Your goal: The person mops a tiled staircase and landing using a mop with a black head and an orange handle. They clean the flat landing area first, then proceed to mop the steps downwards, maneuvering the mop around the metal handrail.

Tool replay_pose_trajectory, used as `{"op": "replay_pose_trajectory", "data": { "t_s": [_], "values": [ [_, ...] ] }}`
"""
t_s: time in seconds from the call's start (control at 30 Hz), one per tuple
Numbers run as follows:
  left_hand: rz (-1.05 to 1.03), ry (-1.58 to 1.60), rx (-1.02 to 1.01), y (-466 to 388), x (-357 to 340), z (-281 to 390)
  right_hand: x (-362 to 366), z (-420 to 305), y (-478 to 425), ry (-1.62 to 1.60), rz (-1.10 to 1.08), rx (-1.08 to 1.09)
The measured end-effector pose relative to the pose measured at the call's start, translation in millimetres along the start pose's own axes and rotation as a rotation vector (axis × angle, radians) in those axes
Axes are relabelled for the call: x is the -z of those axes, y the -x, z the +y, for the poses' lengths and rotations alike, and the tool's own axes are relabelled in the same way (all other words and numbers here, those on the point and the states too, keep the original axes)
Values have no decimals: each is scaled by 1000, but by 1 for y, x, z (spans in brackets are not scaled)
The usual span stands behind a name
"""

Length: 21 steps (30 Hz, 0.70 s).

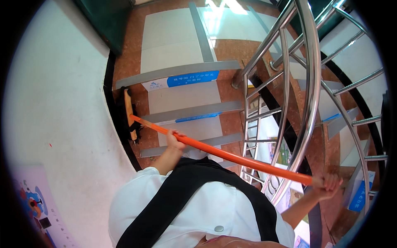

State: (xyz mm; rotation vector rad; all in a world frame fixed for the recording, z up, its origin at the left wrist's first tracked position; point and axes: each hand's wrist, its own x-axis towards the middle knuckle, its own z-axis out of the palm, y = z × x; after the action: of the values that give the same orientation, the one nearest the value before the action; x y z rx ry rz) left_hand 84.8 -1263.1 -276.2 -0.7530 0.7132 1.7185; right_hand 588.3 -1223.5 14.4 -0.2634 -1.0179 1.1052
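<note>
My left hand (176, 141) is closed around the orange handle (229, 156) of a mop or broom, partway along it. At the handle's upper end, near the railing, my right hand (328, 185) grips it, slightly blurred. The handle slants across in front of my body. Its yellowish wooden head (129, 114), with black fibres or cloth around it, lies at the far left of the stair steps, against the black skirting (116, 124). The head reaches close to the edge of a grey-edged step (180, 73). Whether the fibres are bristles or strips cannot be told.
A stainless steel railing (311, 77) curves along the right of the stairs, under my right hand's side. A white wall (68, 102) bounds the left. Several steps bear grey nosing strips and blue-and-white signs (192, 79). A dark green door or panel (105, 21) stands upper left.
</note>
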Motion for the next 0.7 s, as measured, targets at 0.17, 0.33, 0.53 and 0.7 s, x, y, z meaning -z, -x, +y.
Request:
{"op": "replay_pose_trajectory", "data": {
  "t_s": [0.17, 0.33, 0.53, 0.7],
  "values": [
    [-23, -181, 392, 46, -38, -90, -38, -88, 17, 742, 1056, 333],
    [-36, -433, 476, -7, -19, -173, -17, -151, 79, 734, 806, 317],
    [139, -772, 357, -66, -13, -211, -51, -73, 58, 868, 1169, 623],
    [204, -661, 71, -128, -19, -143, -21, 3, 73, 860, 922, 340]
  ]
}}
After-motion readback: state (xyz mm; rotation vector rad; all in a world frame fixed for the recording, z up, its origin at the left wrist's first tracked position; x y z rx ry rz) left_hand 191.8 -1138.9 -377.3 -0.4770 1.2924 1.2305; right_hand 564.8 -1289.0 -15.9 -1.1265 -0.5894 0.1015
